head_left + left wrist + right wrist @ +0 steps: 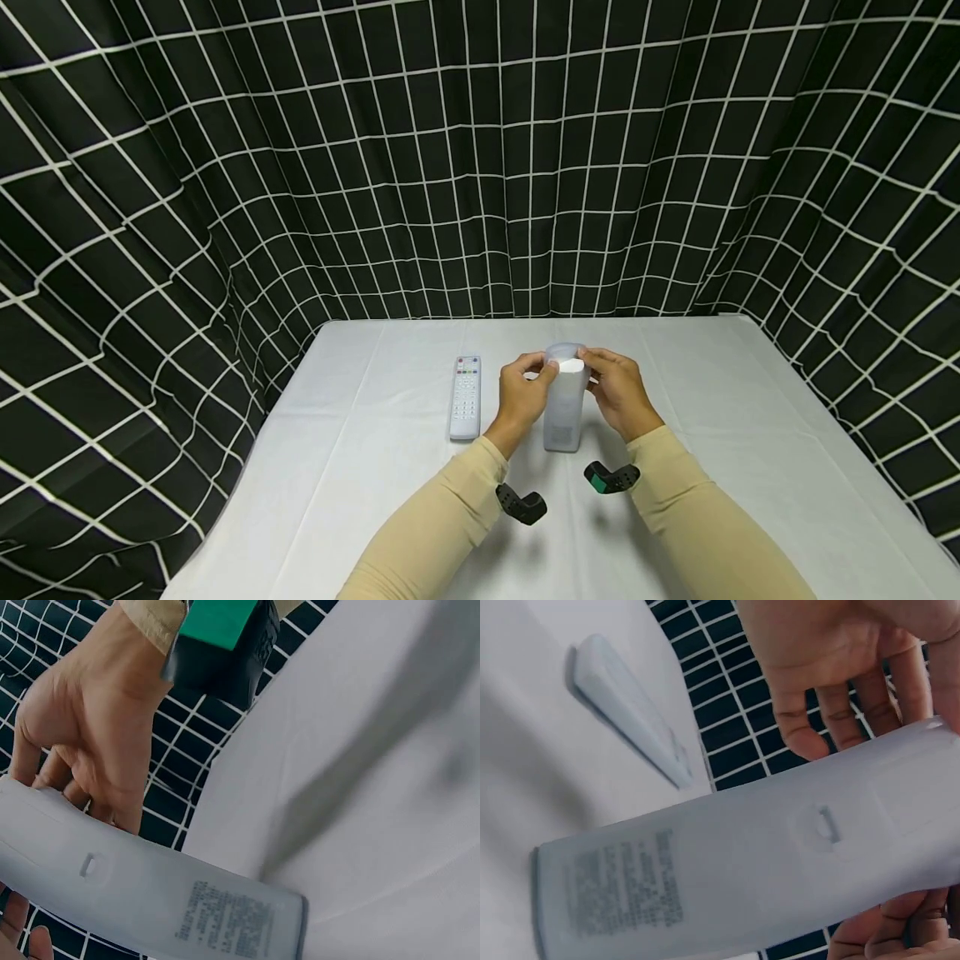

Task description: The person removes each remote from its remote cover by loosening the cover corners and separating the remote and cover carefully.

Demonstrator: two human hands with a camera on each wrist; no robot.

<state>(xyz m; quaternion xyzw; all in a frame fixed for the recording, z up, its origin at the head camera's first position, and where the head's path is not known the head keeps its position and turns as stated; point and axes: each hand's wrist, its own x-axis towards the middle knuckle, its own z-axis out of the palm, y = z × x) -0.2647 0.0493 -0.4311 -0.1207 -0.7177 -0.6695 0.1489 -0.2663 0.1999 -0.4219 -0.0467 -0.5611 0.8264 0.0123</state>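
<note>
A white remote control (570, 366) stands upright inside a translucent cover (564, 417), its lower end at the white tablecloth. Printed text and a small latch on its back show through the cover (727, 855) in the right wrist view. My left hand (522, 400) pinches the upper end from the left, thumb towards me. On the opposite side my right hand (618, 392) grips the cover near its open rim. In the left wrist view the right hand (97, 712) appears behind the cover, with left fingertips (15, 919) below it.
A second white remote control (466, 400) lies buttons up on the tablecloth (375, 492), to the left of my hands. Black curtains (450, 167) with a white grid surround the table at the back and sides. Dark bands with small devices sit at both wrists.
</note>
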